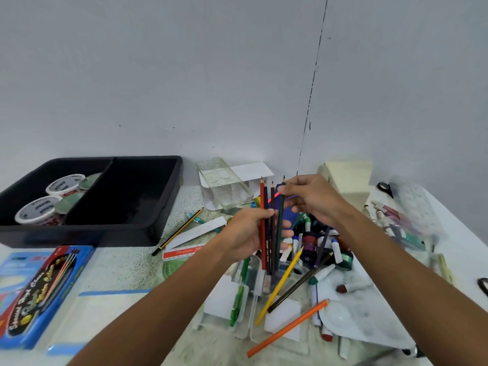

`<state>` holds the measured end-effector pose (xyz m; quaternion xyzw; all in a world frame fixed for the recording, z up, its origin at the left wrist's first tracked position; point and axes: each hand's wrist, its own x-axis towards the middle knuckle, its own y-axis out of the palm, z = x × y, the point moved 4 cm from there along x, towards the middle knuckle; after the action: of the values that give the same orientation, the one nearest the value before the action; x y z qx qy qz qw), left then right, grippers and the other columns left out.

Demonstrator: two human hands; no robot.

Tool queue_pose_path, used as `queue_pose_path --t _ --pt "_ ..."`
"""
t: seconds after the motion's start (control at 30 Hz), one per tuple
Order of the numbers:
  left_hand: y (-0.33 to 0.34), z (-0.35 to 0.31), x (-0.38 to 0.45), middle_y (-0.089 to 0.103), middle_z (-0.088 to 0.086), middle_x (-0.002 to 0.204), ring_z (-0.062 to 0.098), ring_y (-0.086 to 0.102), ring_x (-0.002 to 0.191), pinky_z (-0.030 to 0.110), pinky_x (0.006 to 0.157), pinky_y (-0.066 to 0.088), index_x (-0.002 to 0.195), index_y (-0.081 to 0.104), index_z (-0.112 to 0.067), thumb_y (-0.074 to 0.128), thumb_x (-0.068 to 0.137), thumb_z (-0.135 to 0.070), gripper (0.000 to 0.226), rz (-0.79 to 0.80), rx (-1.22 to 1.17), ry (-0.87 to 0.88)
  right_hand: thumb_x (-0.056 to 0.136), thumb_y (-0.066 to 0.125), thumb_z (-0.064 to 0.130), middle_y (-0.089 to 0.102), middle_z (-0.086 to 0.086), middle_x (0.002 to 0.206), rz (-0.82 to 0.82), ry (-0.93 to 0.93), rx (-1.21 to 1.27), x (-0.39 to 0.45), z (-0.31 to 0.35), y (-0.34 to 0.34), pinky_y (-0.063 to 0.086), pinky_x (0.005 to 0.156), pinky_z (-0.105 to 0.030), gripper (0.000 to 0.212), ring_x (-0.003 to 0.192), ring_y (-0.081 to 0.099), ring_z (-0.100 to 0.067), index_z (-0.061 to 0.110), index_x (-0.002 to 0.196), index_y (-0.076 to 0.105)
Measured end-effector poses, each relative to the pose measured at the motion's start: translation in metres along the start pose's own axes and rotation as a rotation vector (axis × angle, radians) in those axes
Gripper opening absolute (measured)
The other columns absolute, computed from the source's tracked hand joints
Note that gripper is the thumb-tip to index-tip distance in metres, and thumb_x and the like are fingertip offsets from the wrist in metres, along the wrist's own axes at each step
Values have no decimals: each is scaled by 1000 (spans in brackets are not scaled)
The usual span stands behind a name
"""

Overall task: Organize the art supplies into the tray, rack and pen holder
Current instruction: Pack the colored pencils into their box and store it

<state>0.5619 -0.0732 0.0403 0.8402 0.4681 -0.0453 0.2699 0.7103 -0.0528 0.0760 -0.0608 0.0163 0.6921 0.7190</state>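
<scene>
Both hands, left point(247, 233) gripping a pencil bunch point(268, 228), right point(314, 200) pinching one, while most supplies litter my table point(132, 265).

Tray point(169, 196) glossy black plastic; pencils point(266, 233) painted wood; table point(126, 262) speckled, matt; case point(224, 183) clear plastic.

The tray point(148, 228) sits left on the worktop point(126, 265), tubs point(66, 184) in its left compartment, loose pencils point(287, 327) lying right
</scene>
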Motion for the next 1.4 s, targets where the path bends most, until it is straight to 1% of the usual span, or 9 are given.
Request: queue_pose_path --t 0.2,0.4,0.5,0.57,0.63,0.77,0.9,1.1,1.4 --pt "-22 -2 -19 68 17 84 25 69 70 38 62 60 106 55 5 45 97 1 14 -28 43 80 81 75 24 68 2 68 -92 -41 -97 -4 -8 37 44 56 -24 22 55 58 -8 5 90 70" --pt "-51 -9 -50 67 17 87 25 69 71 39 66 60 105 58 6 43 97 0 18 24 83 87 85 65 28 66 -19 90 226 122 176 -13 -16 95 42 62 -30 29 77 49 -30 0 92 68" --pt "-67 -9 -65 68 18 88 26 69 73 41 68 60 103 59 7 44 96 1 17 35 76 84 92 56 15 64 -25 112 269 166 311 -14 -17 121 49 77 -36 21 92 58 -33 -4 96 64" --pt "-82 -9 -76 67 20 89 27 69 73 40 68 60 105 59 9 46 96 0 18 18 57 87 95 52 11 67 -27 105 275 185 372 -19 -15 141 55 72 -35 18 85 67 -31 -4 93 62" --pt "-94 -8 -85 67 21 89 27 69 73 38 69 60 103 61 8 48 96 -4 19 -7 55 88 96 50 10 70 -24 93 245 171 379 -23 -12 158 57 61 -30 17 77 71 -29 -3 90 60" --pt "-131 -6 -103 70 17 95 31 69 87 44 84 54 104 66 -3 52 96 -36 36 -178 118 59 101 42 9 71 -19 83 144 76 503 -26 7 180 60 66 -35 19 76 72 -30 0 92 56" --pt "-174 1 -121 66 18 114 34 63 104 54 93 48 117 62 -4 47 91 -55 60 -367 -311 81 103 39 12 69 -20 88 9 -39 615 -34 21 199 60 75 -44 20 86 71 -35 1 95 54" --pt "-178 -5 -143 63 25 119 42 61 110 58 98 44 122 58 -4 35 92 -63 70 -277 -591 213 102 42 9 71 -11 84 -86 -187 586 -57 20 248 58 81 -41 16 88 71 -31 0 109 52" --pt "-210 1 -176 68 23 111 36 65 106 51 96 47 121 61 -5 33 96 -58 65 -394 -521 167 100 47 9 71 -18 97 -57 -199 483 -76 11 296 55 88 -47 10 92 71 -31 6 103 56"
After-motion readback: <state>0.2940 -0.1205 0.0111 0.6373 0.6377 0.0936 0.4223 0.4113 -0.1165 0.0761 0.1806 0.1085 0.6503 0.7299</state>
